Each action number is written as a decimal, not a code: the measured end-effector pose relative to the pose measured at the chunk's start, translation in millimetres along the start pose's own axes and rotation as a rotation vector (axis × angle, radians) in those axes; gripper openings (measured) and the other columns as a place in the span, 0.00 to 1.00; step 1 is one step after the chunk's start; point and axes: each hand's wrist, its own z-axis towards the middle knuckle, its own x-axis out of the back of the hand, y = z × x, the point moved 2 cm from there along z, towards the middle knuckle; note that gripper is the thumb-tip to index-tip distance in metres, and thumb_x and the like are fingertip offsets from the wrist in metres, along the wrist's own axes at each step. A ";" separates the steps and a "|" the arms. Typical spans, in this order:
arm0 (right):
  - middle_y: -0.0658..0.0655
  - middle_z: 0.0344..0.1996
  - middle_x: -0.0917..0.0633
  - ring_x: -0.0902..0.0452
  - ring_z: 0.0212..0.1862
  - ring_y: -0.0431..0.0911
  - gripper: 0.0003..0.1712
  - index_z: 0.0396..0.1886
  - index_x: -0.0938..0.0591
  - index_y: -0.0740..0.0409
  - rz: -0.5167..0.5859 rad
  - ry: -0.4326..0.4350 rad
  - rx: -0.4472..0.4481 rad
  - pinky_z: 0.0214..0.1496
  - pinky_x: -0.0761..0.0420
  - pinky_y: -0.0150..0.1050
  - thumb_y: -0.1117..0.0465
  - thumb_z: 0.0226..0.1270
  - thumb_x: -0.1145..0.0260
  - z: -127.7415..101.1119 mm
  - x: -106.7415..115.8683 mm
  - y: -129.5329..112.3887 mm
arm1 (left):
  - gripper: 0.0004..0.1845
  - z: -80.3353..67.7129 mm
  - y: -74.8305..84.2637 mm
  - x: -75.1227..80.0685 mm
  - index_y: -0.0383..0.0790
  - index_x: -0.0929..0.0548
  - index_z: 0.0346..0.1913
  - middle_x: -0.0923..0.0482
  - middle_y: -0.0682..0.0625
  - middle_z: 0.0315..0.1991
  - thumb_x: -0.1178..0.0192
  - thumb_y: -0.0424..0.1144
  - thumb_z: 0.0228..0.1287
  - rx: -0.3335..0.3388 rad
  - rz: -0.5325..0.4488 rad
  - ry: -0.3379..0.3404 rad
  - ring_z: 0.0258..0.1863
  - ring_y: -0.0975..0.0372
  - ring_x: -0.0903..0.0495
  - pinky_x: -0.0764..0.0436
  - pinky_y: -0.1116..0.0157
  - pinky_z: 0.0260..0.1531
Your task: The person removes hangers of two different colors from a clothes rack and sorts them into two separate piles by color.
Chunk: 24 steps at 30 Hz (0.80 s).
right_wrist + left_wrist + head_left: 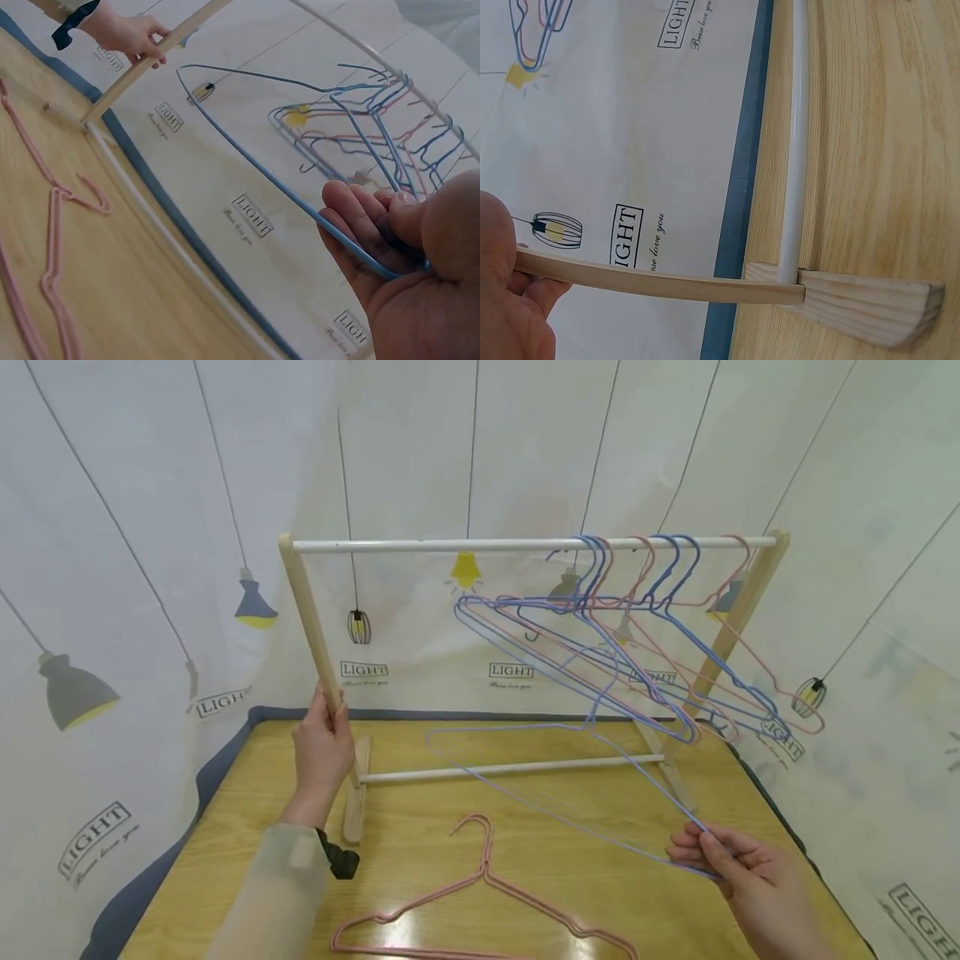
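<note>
My left hand (324, 739) grips the left wooden post (311, 627) of a small clothes rack; the left wrist view shows the post (660, 281) in my left hand (510, 307). My right hand (701, 847) pinches one end of a blue wire hanger (633, 765), which hangs tilted in the air in front of the rack. The right wrist view shows the hanger (262, 169) running through my curled right hand (397, 255). A pink hanger (486, 856) lies flat on the table between my hands.
Several blue and pink hangers (637, 602) crowd the right half of the white top rail (450, 544). The rack's lower rod (510, 768) and wooden foot (870, 304) rest on the wooden table (225, 827). A printed curtain (112, 568) surrounds the table.
</note>
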 end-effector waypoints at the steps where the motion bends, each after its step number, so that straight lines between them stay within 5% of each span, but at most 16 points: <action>1: 0.62 0.48 0.09 0.10 0.49 0.51 0.19 0.57 0.13 0.64 0.016 -0.011 -0.008 0.54 0.16 0.42 0.74 0.85 0.50 -6.4 4.0 6.7 | 0.14 0.4 0.3 -0.4 0.36 0.20 0.63 0.12 0.33 0.40 0.42 0.32 0.80 -0.005 0.000 0.002 0.26 0.47 0.17 0.20 0.49 0.26; 8: 0.63 0.46 0.09 0.10 0.47 0.51 0.19 0.53 0.10 0.56 0.030 0.028 -0.144 0.50 0.14 0.45 0.72 0.85 0.48 -40.7 33.1 40.9 | 0.14 0.8 0.6 -2.1 0.36 0.20 0.63 0.11 0.34 0.44 0.42 0.32 0.80 0.012 0.002 0.008 0.27 0.49 0.16 0.20 0.50 0.26; 15: 0.61 0.50 0.10 0.12 0.54 0.52 0.21 0.58 0.11 0.57 0.283 -0.129 -0.268 0.57 0.17 0.45 0.69 0.87 0.50 -55.1 75.0 54.7 | 0.14 0.7 2.4 0.1 0.36 0.20 0.63 0.12 0.33 0.47 0.42 0.32 0.80 0.025 -0.002 0.001 0.32 0.46 0.13 0.18 0.47 0.29; 24: 0.58 0.48 0.09 0.11 0.53 0.49 0.18 0.49 0.09 0.53 0.270 0.039 -0.613 0.58 0.18 0.41 0.63 0.88 0.47 -62.5 118.1 67.6 | 0.14 0.0 4.2 0.0 0.35 0.21 0.63 0.13 0.32 0.50 0.42 0.31 0.80 0.020 -0.011 -0.005 0.35 0.45 0.11 0.17 0.46 0.30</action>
